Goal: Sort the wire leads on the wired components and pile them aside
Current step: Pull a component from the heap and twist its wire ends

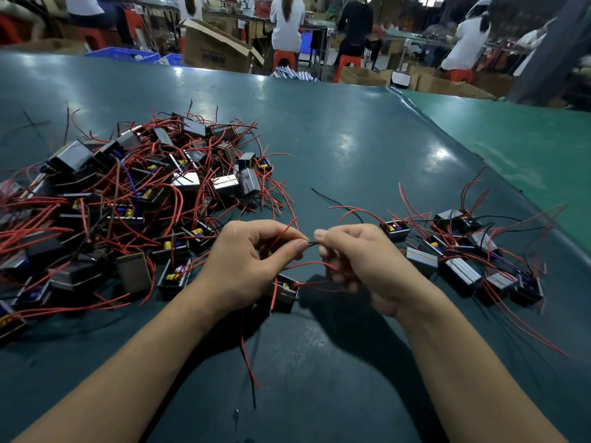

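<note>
Wire lead [311,243] pinched by left hand [246,263], right hand [358,260]

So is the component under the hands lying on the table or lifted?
Lying on the table: the component rests on the mat beneath both hands.

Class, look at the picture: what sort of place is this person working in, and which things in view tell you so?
Most likely an electronics assembly workshop. A big pile of wired components covers the green workbench, other workers sit on red stools at benches behind, and cardboard boxes stand around.
</note>
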A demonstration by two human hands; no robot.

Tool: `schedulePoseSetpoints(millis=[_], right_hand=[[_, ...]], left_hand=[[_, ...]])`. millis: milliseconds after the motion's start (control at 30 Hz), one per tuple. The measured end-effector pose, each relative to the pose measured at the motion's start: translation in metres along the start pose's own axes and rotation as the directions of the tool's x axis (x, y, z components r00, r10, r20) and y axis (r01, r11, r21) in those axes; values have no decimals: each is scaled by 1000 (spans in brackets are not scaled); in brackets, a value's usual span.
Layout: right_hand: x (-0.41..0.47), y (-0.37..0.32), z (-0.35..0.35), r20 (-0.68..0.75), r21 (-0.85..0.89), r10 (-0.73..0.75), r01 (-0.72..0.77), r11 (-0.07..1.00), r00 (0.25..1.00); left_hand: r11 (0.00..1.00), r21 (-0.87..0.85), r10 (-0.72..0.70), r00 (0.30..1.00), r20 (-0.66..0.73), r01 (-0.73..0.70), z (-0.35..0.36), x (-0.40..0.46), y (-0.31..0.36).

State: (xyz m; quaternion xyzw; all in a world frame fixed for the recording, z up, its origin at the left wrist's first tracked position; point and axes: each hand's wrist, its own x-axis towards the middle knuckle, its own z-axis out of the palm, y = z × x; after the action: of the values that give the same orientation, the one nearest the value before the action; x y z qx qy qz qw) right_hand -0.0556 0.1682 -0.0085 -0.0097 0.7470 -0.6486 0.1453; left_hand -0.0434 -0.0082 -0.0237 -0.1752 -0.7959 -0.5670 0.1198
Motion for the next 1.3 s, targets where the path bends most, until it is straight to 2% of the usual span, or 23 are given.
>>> schedulePoseSetpoints(millis=[33, 67, 100, 133, 167, 200, 233, 267, 333, 400, 533, 700, 867, 900, 1033, 1133, 1200, 1233, 1300], right_hand=[[0, -3, 2, 86, 253, 189, -205, 945, 978], [0, -5, 4, 196, 444, 301, -358, 822, 933], [0, -6, 5, 257, 542, 332, -420, 728, 908], [0, -6, 7, 249, 563, 323, -408, 719, 913], [1, -3, 8, 160, 488, 267, -311, 816, 950], [0, 0, 10, 18, 318, 144, -143, 937, 989], [-1, 2, 12, -107, 86, -38, 48, 995, 994], [-2, 4, 12, -187, -151, -235, 208, 966, 954], [-1, 8, 9, -168, -473, -533, 406, 782, 830], [0, 9, 6, -88, -615, -624, 451, 647, 777], [0, 8, 1, -15, -667, -605, 443, 599, 796], [-1, 10, 7, 106, -649, -651, 549, 527, 752], [3, 11, -9, 87, -637, -647, 542, 549, 757], [4, 11, -10, 99, -642, -657, 552, 531, 748], [8, 10, -8, 161, -661, -762, 641, 389, 628], [7, 9, -10, 187, -647, -749, 653, 393, 636], [5, 9, -10, 179, -636, -699, 624, 454, 692], [4, 9, -8, 136, -630, -649, 572, 526, 748], [4, 8, -4, 14, -474, -465, 415, 777, 885]], left_hand=[[1000, 9, 10, 1000, -5, -10, 1, -1, 0], [1000, 25, 16, 1000, -7, -16, 1, -1, 0], [999, 39, 16, 1000, -10, -16, 1, -2, -1], [999, 44, 8, 1000, -16, -7, 1, -1, -2], [999, 35, -5, 1000, -27, 6, 1, 0, -4], [1000, 18, -19, 999, -39, 19, 0, 0, -5], [1000, 5, -28, 998, -51, 29, 0, 1, -6], [999, 1, -34, 998, -62, 34, -1, 2, -7], [999, 15, -36, 997, -74, 38, -1, 2, -9], [999, 16, -35, 996, -86, 37, -1, 2, -10], [999, 8, -37, 996, -77, 38, -1, 2, -10], [999, 3, -33, 995, -90, 34, 1, 2, -10], [999, 17, -32, 997, -73, 33, 0, 3, -9], [999, 16, -37, 997, -64, 38, 0, 3, -9], [999, -2, -39, 999, -10, 39, 1, 2, -7], [999, -19, -37, 999, 9, 37, 1, 0, -6], [999, -32, -36, 999, 17, 37, 1, 0, -6], [999, -33, -34, 999, 21, 35, 1, 0, -6], [999, -30, -31, 999, 21, 32, 2, 1, -5]])
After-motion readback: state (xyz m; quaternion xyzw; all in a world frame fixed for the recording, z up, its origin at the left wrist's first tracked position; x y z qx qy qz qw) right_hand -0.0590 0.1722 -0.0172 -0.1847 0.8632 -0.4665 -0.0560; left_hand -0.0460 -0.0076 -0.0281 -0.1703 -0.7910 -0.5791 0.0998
